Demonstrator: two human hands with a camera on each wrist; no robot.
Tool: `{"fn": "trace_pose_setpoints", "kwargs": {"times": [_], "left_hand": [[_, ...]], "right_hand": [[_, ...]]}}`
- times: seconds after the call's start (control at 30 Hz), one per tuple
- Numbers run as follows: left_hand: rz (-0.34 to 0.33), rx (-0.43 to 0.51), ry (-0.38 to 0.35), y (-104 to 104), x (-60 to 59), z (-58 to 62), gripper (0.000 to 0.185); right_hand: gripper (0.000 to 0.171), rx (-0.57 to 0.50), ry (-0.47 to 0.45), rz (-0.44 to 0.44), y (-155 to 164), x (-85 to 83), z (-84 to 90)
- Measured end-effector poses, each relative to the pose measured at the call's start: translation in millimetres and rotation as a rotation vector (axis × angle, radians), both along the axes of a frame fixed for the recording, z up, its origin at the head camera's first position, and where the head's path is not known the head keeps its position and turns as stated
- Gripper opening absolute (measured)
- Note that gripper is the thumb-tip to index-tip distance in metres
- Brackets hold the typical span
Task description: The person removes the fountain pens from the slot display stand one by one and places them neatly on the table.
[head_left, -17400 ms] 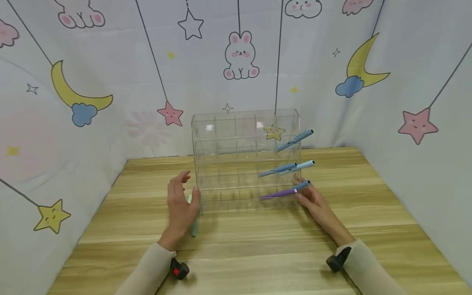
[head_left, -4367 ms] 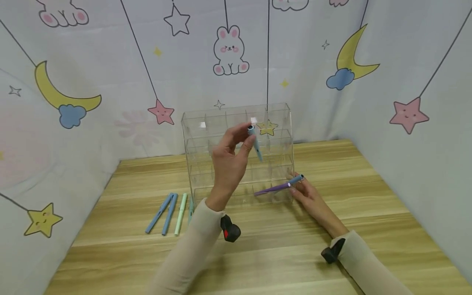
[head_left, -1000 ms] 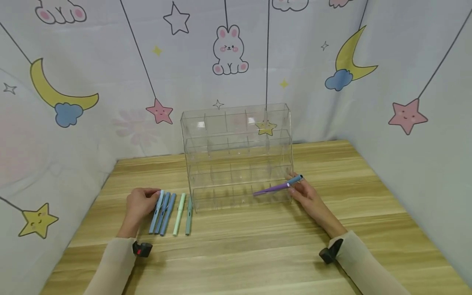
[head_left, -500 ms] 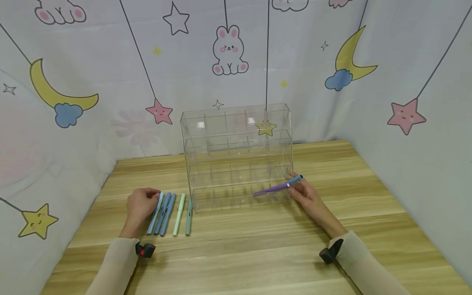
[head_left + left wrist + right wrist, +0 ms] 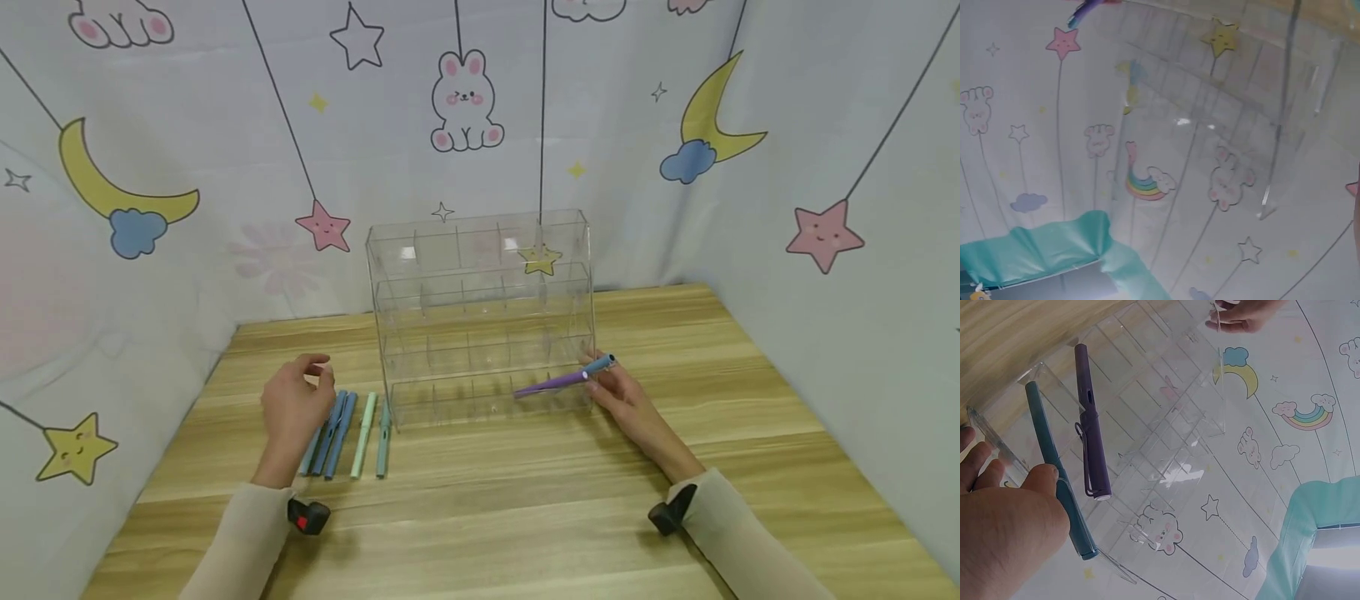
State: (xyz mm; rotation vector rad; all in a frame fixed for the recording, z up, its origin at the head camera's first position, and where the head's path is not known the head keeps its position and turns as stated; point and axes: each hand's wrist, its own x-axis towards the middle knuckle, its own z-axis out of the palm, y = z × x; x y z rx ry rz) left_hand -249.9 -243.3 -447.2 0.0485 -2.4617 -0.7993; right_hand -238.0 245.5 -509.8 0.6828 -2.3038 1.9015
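A clear acrylic organizer [image 5: 480, 308] with several rows of compartments stands on the wooden table [image 5: 525, 500]. My right hand [image 5: 621, 396] is at its lower right corner. The thumb [image 5: 1041, 487] lies on a teal-blue pen [image 5: 600, 364] that sticks out of the bottom row, with the fingers on the far side of the side wall. A purple pen [image 5: 551, 385] lies next to it in the same row. My left hand [image 5: 296, 404] hovers with loosely curled fingers, holding nothing, over several pens [image 5: 341, 425] laid side by side left of the organizer.
Printed cloth walls [image 5: 150, 250] close off the table on the left, back and right. A mint pen [image 5: 364, 425] and a teal pen [image 5: 383, 429] lie nearest the organizer's left corner. Bare wood lies in front of the organizer.
My left hand has let go of the light blue pen and lifted off the row, partly covering it. My right hand and the two pens in the organizer have not moved.
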Motion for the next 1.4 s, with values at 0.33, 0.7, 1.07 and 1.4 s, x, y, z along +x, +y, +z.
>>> {"fn": "trace_pose_setpoints", "kwargs": {"times": [0.33, 0.7, 1.07, 1.4], "left_hand": [[-0.237, 0.021, 0.329, 50.9, 14.3, 35.3, 0.016], [-0.544, 0.110, 0.378, 120.7, 25.5, 52.0, 0.019], [-0.737, 0.113, 0.310, 193.7, 21.1, 44.5, 0.030], [-0.870, 0.071, 0.276, 248.5, 17.9, 36.4, 0.031]], "right_hand": [[0.058, 0.016, -0.032, -0.022, -1.4, 0.9, 1.8], [0.058, 0.014, -0.037, -0.015, -0.4, 1.7, 3.1], [0.058, 0.008, -0.029, -0.020, -0.9, 1.4, 3.2], [0.059, 0.030, -0.053, -0.042, 1.2, 3.6, 2.7]]}}
